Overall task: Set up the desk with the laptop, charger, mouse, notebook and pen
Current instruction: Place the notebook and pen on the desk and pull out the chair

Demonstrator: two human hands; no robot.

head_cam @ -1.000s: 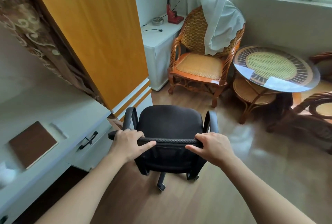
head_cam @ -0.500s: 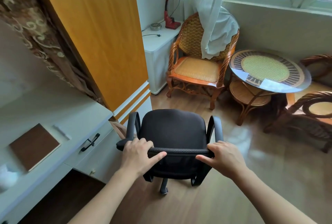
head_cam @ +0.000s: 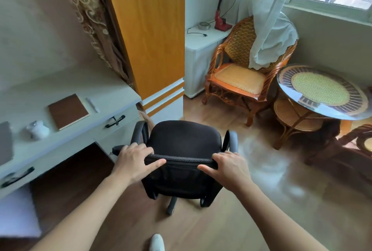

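Observation:
A black office chair (head_cam: 185,140) stands on the wood floor beside the white desk (head_cam: 66,136). My left hand (head_cam: 134,160) grips the left end of its backrest top, and my right hand (head_cam: 229,168) grips the right end. On the desk lie a brown notebook (head_cam: 68,111), a white pen (head_cam: 92,104) just right of it, a blurred white mouse (head_cam: 38,130) and, at the far left edge, a grey laptop corner (head_cam: 5,142). No charger is visible.
The desk has drawers with black handles (head_cam: 115,121) and an open knee space (head_cam: 72,172) below. An orange wardrobe (head_cam: 149,29) rises behind the chair. A rattan armchair (head_cam: 237,77), a round glass-topped table (head_cam: 322,91) and a white cabinet (head_cam: 199,49) with a red lamp fill the right.
The view has swung left, so more of the desk shows, with the mouse and laptop corner now visible. Both hands keep their grip on the chair's backrest.

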